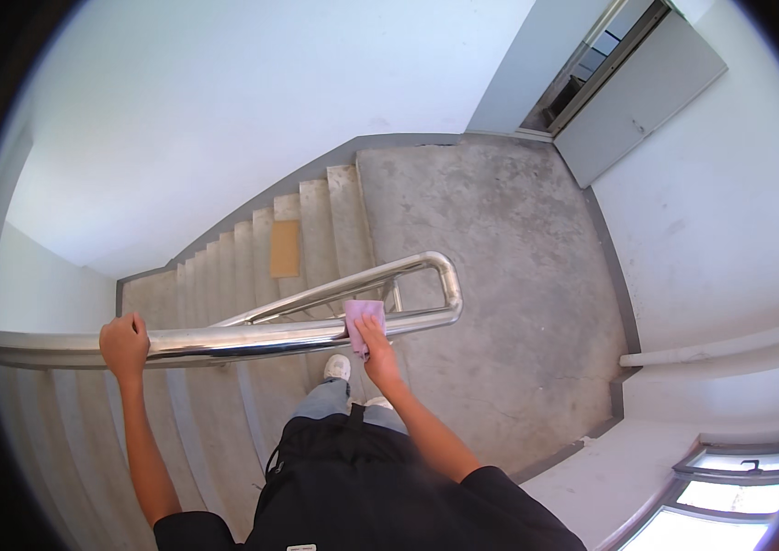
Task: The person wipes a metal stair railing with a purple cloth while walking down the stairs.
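A shiny metal stair handrail (224,344) runs across the view and bends back in a loop near the landing. At its left part, my left hand (125,346) is closed around the rail. Close to the looped end, my right hand (377,351) presses a folded pink cloth (365,318) on the rail, fingers laid over the cloth. The cloth drapes over the top of the rail and hangs a little on the near side.
Concrete steps (210,441) lie beneath the rail, with another flight beyond it, where a tan rectangular piece (285,248) rests on a step. The concrete landing (500,275) extends right, towards an open door (641,96). A window (727,496) is at lower right.
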`<state>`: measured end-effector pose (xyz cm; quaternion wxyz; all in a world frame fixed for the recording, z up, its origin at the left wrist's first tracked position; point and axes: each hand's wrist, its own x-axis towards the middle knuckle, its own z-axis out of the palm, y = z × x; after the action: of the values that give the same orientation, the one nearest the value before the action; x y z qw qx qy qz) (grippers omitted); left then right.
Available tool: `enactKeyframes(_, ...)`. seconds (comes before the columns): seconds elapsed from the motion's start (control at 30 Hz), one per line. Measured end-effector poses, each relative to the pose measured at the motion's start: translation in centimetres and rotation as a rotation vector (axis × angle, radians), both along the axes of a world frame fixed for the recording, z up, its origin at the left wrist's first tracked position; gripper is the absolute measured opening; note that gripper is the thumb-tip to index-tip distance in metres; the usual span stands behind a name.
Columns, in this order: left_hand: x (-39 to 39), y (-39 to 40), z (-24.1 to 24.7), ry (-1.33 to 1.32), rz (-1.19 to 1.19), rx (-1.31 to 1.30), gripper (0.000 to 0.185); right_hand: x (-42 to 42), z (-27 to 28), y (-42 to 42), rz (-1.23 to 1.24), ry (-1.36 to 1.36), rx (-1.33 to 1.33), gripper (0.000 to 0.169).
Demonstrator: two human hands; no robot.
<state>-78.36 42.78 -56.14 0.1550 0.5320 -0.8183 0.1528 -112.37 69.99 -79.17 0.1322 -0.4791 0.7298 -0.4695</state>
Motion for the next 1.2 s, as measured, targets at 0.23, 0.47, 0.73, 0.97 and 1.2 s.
enactKeyframes(0.23, 0.6, -0.2, -0.4, -0.039, 0.02, -0.014, 0.032, -0.3, -2.5, 1.4, -0.007, -0.043, -0.025, 0.08)
enactKeyframes(0.47, 0.8, -0.8, -0.4, -0.112, 0.077, 0.025, 0.035, -1.2, -3.6, 3.0, -0.044, -0.027, 0.029, 0.084)
enactKeyframes(0.73, 0.8, -0.5, -0.2, -0.119, 0.128, 0.068, 0.034, -2.8, -5.2, 3.2, -0.159, 0.029, 0.018, 0.079)
enactKeyframes(0.97, 0.1, -0.1, 0.2, -0.132, 0.146, 0.075, 0.034, -8.2, -11.7, 6.5, -0.48, 0.106, 0.142, 0.072)
enactKeyframes(1.2, 1.4, 0.3, -0.2, -0.085, 0.135, 0.086, 0.03, -7.9, -20.7, 8.5, -0.924, -0.849, 0.31, 0.039)
